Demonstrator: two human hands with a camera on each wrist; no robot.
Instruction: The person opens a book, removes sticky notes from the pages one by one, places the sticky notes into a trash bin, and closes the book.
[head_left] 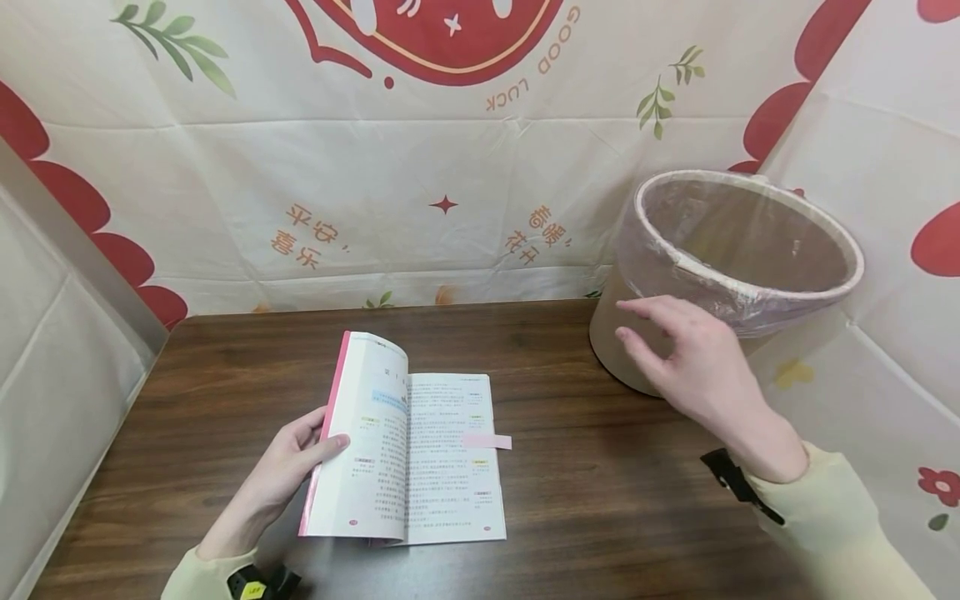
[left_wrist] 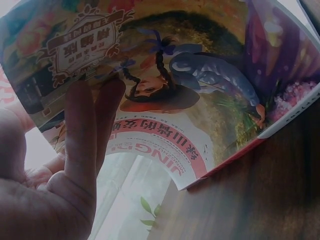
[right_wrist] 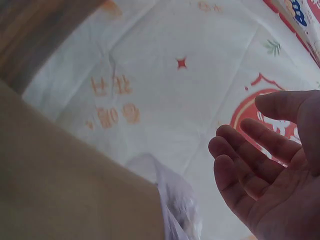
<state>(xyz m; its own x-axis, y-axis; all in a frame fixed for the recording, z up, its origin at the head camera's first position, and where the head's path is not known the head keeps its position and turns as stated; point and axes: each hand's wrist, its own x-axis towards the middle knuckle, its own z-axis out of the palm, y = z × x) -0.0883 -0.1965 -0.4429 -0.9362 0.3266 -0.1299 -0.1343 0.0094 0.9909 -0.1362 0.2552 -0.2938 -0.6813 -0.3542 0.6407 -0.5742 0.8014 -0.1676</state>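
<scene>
An open book (head_left: 450, 483) lies on the table, its left-hand part raised at an angle. My left hand (head_left: 288, 462) grips that raised part at its left edge, thumb on the page and fingers behind the cover. The illustrated cover (left_wrist: 165, 85), with a braided-hair figure on it, shows in the left wrist view. A pink paper strip (head_left: 487, 442) lies across the right page and juts past its edge. Before the waste bin (head_left: 622, 350), my right hand (head_left: 697, 367) hangs in the air, fingers relaxed and apart, holding nothing; its palm shows in the right wrist view.
The bin stands at the table's back right, its rim (head_left: 750, 287) covered with a clear plastic liner (right_wrist: 177, 200). Printed cloth (head_left: 450, 167) hangs behind the dark wooden table (head_left: 570, 500) and along both sides.
</scene>
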